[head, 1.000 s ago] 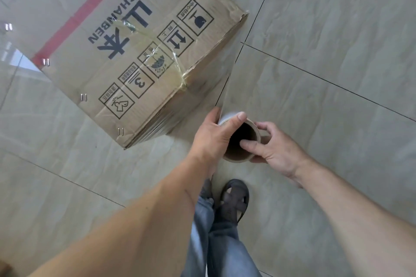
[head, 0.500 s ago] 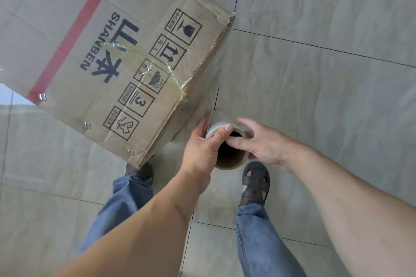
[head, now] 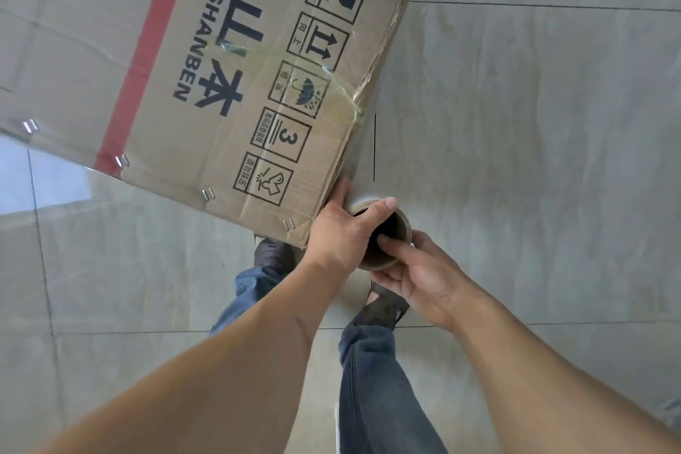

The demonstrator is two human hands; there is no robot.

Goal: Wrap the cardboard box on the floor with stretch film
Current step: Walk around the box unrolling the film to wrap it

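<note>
Glossy grey tiled floor, crossed by thin dark grout lines. Directly on it, a large cardboard box, printed SHANBEN with 5 framed handling symbols, a red stripe beside the lettering and metal staples along the near edge. Just below the box's near corner, 2 feet on the tiles: a dark shoe tucked partly under that corner, a dark sandal a little further out to its right. Left of the box, a pale bluish reflection on the tiles.
</note>
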